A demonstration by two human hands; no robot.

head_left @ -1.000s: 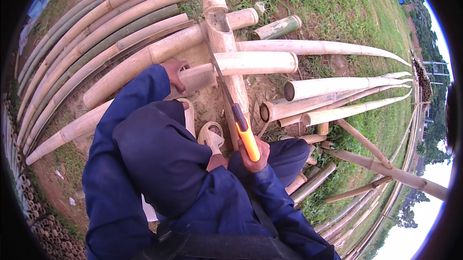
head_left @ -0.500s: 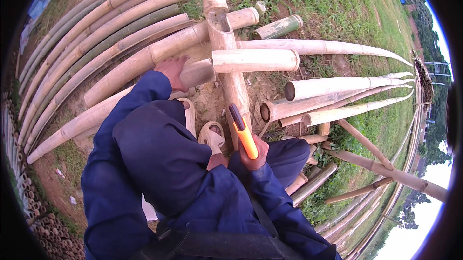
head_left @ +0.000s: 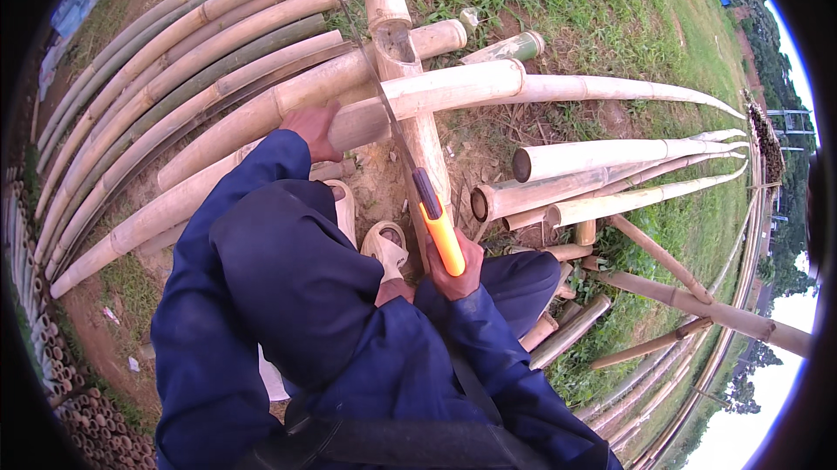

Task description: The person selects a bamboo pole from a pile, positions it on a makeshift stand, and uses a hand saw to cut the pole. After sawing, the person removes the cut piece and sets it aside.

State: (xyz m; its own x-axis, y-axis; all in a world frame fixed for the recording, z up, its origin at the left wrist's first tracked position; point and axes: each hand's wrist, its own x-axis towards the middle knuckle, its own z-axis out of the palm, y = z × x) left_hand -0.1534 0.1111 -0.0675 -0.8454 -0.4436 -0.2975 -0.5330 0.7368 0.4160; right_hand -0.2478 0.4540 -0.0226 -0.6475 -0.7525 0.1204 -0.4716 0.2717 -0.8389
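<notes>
My right hand [head_left: 460,271] is closed round the orange and dark handle of a hand saw [head_left: 445,230]. The saw's long thin blade slants up and left across a bamboo pole [head_left: 462,89], at the border between its darker part and its pale end. Beside that spot, my left hand [head_left: 312,130] lies on the pole, left of the blade, its fingers partly hidden. The pole rests across a thick notched bamboo piece [head_left: 429,140] lying lengthwise in front of me. How deep the blade sits in the pole I cannot tell.
Long bamboo poles [head_left: 209,51] lie side by side at the left. More poles [head_left: 602,156] stretch out to the right, with a short green bamboo piece [head_left: 514,47] beyond. A bamboo frame [head_left: 697,300] stands at the lower right. My sandalled foot [head_left: 384,248] is close below the saw.
The pole's pale right end has tilted upward and shifted slightly left. The saw blade now shows plainly across the pole; its handle has dipped a little. My left hand stays on the pole.
</notes>
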